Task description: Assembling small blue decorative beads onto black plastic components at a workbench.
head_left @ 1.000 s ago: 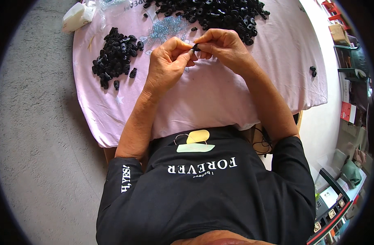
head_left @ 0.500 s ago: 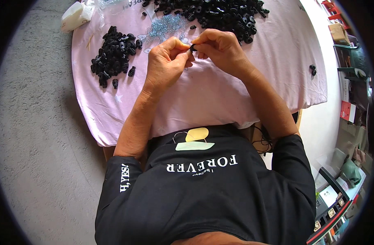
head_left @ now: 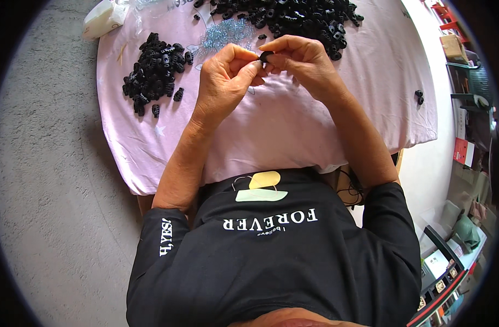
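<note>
The person wears a black short-sleeved T-shirt (head_left: 277,256) with white letters on the chest and a yellow and pale green shape above the letters; forearms are bare.

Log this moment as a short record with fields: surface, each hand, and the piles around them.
surface: table under a pale pink cloth
left hand: raised over the cloth, fingertips on a small black part
right hand: pinching the same black part
left pile: black parts, beside the left hand
far pile: bigger heap of black parts beyond both hands
small bits: pale blue scatter between the piles
</note>
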### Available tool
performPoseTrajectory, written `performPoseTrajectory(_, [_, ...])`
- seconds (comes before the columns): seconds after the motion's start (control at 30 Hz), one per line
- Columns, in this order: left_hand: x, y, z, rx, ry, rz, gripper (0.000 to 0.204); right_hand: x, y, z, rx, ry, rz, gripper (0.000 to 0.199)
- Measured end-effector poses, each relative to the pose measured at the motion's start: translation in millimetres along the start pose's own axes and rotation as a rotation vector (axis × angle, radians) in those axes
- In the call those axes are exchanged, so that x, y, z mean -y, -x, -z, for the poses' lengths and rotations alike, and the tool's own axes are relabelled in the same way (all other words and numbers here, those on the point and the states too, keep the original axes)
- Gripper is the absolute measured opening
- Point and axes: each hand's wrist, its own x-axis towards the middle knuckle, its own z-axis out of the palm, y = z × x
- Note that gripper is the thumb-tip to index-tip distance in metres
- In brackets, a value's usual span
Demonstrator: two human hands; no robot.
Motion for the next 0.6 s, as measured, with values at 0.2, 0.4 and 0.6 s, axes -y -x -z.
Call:
performPoseTrajectory(0.2, [2.4, -0.7, 1.2, 0.055, 0.058, -0.066, 0.015, 3.9, -0.3, 4.4, 0.062, -0.075, -0.01, 0.021])
performPoseTrajectory(0.4, [3.0, -0.2, 0.8, 0.075, 0.066, -0.1, 0.022, 5.2, -0.1, 8.2, 0.109, -0.11, -0.03, 0.023])
performPoseTrajectory(0.6, [4.0, 1.8, 4.7, 0.089, -0.063, -0.187, 0.033, 4.9, -0.1, 7.8, 0.121, -0.174, -0.06, 0.029])
